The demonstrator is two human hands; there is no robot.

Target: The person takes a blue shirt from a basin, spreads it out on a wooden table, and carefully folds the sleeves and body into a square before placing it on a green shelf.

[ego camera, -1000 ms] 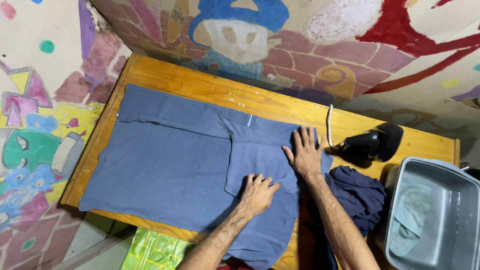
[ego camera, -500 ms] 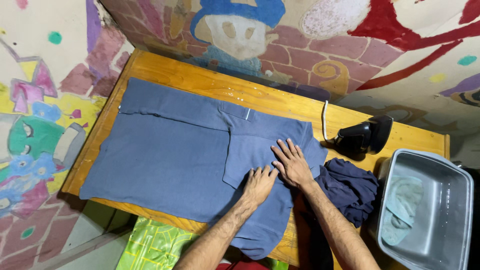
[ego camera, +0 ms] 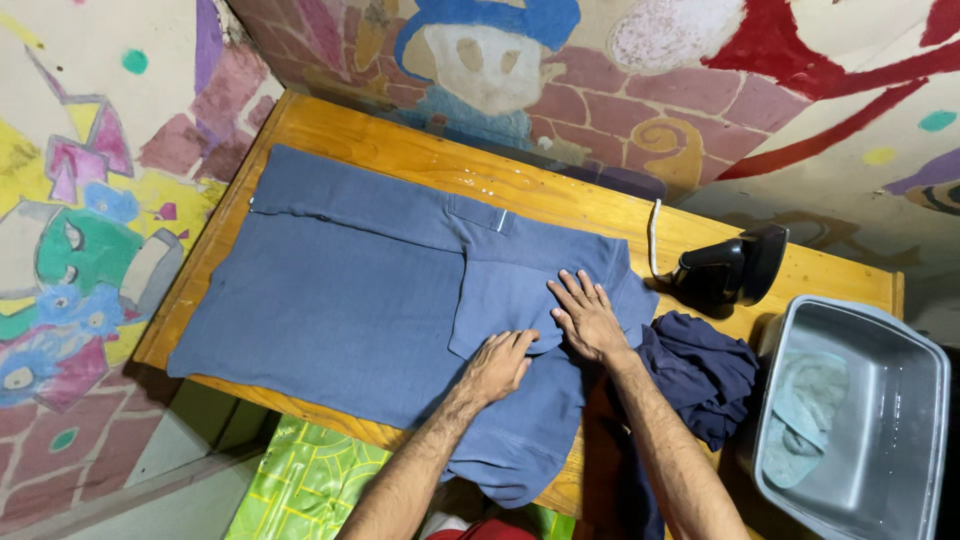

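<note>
A blue-grey shirt (ego camera: 340,300) lies spread flat over a wooden table (ego camera: 400,155), its lower part hanging off the near edge. One sleeve is folded inward over the body. My left hand (ego camera: 497,365) rests on the shirt at the lower edge of that folded sleeve, fingers curled around the cloth. Just to its right, my right hand (ego camera: 585,315) lies flat with fingers spread, pressing the sleeve down.
A black clothes iron (ego camera: 728,268) with a white cord stands at the table's right end. A dark blue crumpled garment (ego camera: 700,375) lies beside it. A grey plastic tub (ego camera: 905,400) holding a pale green cloth sits at the far right. Painted walls border the table.
My right hand slid from the sleeve's far edge toward me and now sits beside my left hand. My left hand's fingers have curled onto the sleeve's edge.
</note>
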